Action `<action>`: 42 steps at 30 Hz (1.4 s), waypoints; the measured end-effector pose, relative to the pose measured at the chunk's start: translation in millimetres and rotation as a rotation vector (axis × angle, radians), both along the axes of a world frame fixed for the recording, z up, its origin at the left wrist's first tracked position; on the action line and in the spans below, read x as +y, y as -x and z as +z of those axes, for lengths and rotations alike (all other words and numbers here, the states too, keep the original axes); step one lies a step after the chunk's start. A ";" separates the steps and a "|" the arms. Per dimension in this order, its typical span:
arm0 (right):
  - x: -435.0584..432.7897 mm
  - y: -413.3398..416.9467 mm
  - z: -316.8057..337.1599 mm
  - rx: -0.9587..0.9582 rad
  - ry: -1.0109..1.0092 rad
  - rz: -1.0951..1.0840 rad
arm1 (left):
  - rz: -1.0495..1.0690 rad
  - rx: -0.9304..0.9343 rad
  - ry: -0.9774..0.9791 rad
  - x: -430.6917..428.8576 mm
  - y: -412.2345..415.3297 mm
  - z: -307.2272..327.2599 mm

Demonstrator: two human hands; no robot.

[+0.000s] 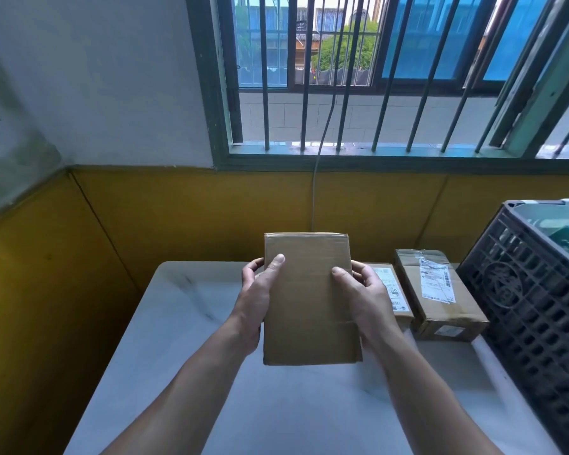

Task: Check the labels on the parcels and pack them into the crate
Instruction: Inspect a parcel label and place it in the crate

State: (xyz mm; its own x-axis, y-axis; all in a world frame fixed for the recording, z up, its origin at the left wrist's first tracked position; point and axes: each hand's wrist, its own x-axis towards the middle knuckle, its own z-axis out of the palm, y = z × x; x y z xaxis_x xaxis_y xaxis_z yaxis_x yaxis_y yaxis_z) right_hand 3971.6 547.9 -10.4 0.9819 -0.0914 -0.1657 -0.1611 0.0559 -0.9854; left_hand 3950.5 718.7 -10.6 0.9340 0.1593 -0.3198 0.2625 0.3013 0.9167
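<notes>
I hold a plain brown cardboard parcel [309, 300] up in front of me above the white table [184, 323]. The face turned to me shows no label. My left hand [255, 300] grips its left edge with the thumb laid on the front. My right hand [365, 297] grips the right edge the same way. Two more cardboard parcels lie on the table behind: a small one [393, 290] partly hidden by my right hand, and a larger taped one [440, 293] with a white shipping label on top. The dark plastic crate [532, 300] stands at the right.
Something green and a pale item lie inside the crate [565, 231]. The table stands against a yellow-painted wall [178, 211] below a barred window [375, 77]. A grey cable [314, 192] hangs down the wall behind the held parcel.
</notes>
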 end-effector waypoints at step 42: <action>8.5 3.0 7.3 -0.003 -0.070 -0.003 | 0.028 -0.185 0.004 1.1 2.4 1.3</action>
State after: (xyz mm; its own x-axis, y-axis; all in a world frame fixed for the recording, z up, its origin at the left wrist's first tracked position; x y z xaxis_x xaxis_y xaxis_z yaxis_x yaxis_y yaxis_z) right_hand 3968.6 556.4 -3.2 0.9821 -0.0823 -0.1693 -0.1583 0.1248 -0.9795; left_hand 3948.1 719.8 -9.3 0.9722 0.1853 -0.1434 0.0807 0.3097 0.9474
